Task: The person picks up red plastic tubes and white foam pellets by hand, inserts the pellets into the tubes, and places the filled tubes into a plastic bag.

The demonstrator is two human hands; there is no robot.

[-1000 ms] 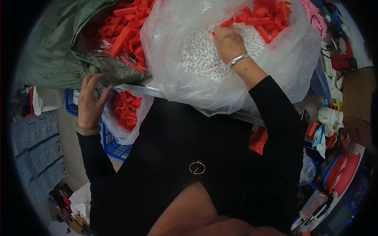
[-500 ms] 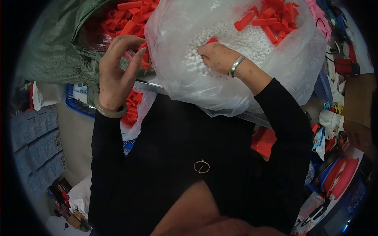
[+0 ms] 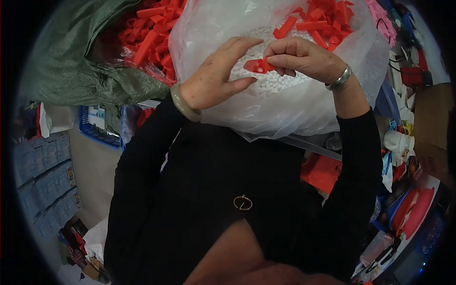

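My right hand (image 3: 304,59) pinches a small red plastic piece (image 3: 255,65) by one end. Something small and white shows inside that piece. Facing it from the left, my left hand (image 3: 221,73) has its thumb and fingers apart and holds nothing. Both hands are over a clear plastic bag (image 3: 280,116) full of small white pellets (image 3: 273,86). More red plastic pieces (image 3: 327,21) lie on the pellets at the bag's far right.
A green woven sack (image 3: 57,61) with many red pieces (image 3: 154,35) stands at the left. Below it is a blue basket (image 3: 102,130). Stacked blue boxes (image 3: 47,175) are at far left; a cardboard box (image 3: 432,123) and clutter stand at right.
My right hand has lifted out of the pellets with the red piece and turned it toward the left. My left hand has moved right from the green sack to over the pellet bag.
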